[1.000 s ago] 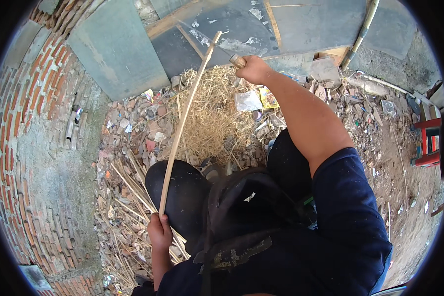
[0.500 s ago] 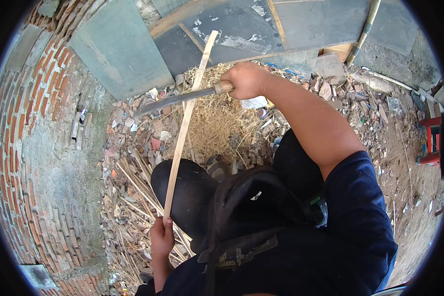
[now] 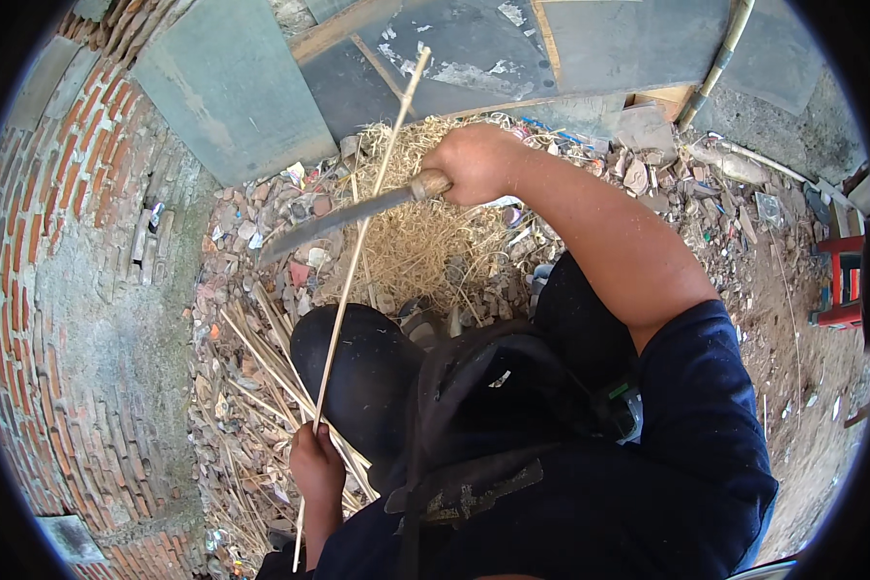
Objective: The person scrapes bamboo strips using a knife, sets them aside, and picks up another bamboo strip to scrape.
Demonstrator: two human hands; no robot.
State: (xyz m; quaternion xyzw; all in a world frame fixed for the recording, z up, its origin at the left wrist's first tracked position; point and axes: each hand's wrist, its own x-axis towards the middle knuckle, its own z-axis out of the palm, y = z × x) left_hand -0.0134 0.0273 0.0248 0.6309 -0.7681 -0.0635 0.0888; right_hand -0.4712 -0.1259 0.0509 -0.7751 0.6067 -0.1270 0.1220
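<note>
My left hand (image 3: 317, 466) is closed round the lower part of a long pale bamboo strip (image 3: 345, 302), which slants up and away past my left knee. A short end of the strip sticks out below that fist. Farther off, my right hand (image 3: 478, 162) grips the wooden handle of a machete (image 3: 343, 220). Its long grey blade points left and crosses the strip at about mid-length; whether the edge touches it I cannot tell. The strip now shows its narrow edge.
A heap of straw-like shavings (image 3: 420, 237) lies on rubble beyond my knees. More bamboo strips (image 3: 271, 372) lie left of my leg. A brick wall (image 3: 77, 319) rises at left, grey panels (image 3: 237, 92) lean at the back, and a red plastic stool (image 3: 841, 280) stands far right.
The bamboo strip has turned from its broad face to its narrow edge, and its lower end now shows below my left hand. The machete has tilted slightly, its tip dropping lower.
</note>
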